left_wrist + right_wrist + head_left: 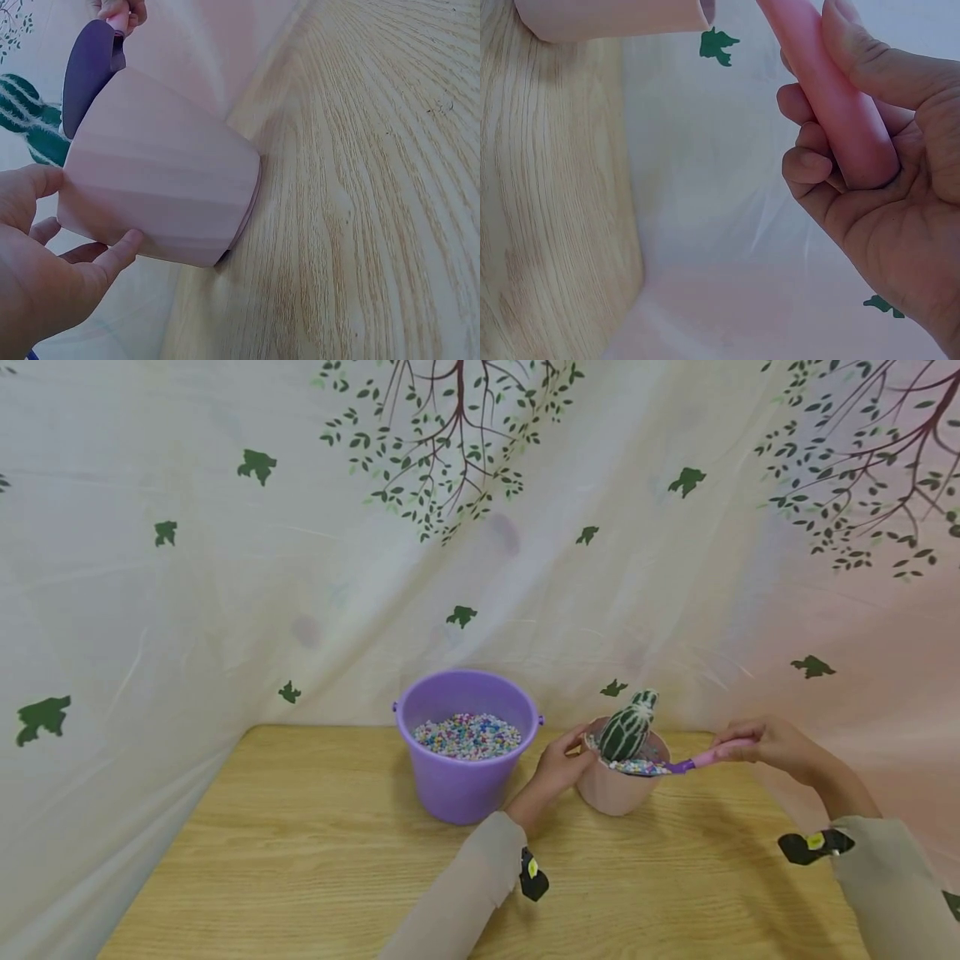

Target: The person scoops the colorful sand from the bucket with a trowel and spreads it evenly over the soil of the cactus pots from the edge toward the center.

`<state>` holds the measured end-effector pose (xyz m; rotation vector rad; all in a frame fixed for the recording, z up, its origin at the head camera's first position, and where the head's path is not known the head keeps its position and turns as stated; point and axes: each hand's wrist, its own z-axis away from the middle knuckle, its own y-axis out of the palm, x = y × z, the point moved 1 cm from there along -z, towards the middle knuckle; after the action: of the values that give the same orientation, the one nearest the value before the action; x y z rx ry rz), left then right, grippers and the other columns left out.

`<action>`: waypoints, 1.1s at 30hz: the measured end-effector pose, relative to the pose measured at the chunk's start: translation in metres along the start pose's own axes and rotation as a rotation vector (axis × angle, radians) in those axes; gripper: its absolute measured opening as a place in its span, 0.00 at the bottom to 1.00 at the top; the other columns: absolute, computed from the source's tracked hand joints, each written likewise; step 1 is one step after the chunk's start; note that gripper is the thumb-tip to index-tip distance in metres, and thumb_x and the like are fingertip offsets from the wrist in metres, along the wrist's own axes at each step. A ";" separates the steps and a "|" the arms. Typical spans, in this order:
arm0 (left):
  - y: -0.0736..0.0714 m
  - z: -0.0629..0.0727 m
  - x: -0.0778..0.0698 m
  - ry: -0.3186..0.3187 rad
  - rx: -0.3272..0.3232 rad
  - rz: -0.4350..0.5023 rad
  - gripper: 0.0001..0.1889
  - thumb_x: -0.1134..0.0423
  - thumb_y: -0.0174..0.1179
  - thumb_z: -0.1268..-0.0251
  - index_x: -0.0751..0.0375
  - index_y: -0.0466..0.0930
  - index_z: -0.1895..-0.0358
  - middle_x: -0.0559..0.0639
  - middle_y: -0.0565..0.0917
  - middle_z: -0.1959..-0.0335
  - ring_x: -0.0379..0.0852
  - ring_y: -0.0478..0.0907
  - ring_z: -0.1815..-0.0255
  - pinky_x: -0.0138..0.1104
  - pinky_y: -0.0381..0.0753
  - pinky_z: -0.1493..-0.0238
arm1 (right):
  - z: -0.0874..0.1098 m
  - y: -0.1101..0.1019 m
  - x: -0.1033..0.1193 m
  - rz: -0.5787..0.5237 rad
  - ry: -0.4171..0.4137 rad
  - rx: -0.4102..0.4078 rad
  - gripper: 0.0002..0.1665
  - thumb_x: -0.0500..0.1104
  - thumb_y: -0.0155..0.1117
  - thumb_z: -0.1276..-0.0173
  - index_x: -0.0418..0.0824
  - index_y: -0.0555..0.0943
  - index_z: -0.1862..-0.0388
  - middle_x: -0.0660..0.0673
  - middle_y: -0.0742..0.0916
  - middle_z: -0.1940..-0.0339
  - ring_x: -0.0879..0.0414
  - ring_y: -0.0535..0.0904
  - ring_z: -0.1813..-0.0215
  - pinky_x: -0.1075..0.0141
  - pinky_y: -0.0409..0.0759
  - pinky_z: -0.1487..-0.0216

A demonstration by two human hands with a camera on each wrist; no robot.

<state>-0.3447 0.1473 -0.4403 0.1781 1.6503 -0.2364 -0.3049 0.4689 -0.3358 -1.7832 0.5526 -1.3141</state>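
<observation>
A pink flower pot (617,793) stands on the table with a green, white-striped cactus (626,735) in it. My left hand (562,764) holds the pot at its left side, fingers spread about the rim and wall in the left wrist view. With its fingers curled round the pink handle, my right hand (768,745) grips a small trowel (840,112). The trowel's purple blade (88,75) lies over the pot's near rim, beside the cactus. Small multicoloured beads (637,767) lie on the blade. The pot's inside is partly hidden.
Left of the pot stands a purple bucket (457,789) partly filled with multicoloured beads (468,737). Both stand on a wooden table (300,860). Behind it hangs a pale curtain (225,610) with printed leaves and branches.
</observation>
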 end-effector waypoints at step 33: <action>0.002 0.004 0.004 0.060 -0.088 0.092 0.26 0.65 0.64 0.31 0.57 0.76 0.30 0.61 0.81 0.35 0.55 0.82 0.38 0.37 0.86 0.43 | -0.003 -0.002 -0.005 0.001 -0.013 0.027 0.09 0.37 0.63 0.28 0.43 0.90 0.59 0.52 0.88 0.63 0.60 0.76 0.62 0.69 0.73 0.65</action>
<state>-0.3405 0.1483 -0.4447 0.1958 1.7039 -0.0889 -0.3097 0.4721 -0.3367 -1.7678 0.5257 -1.3025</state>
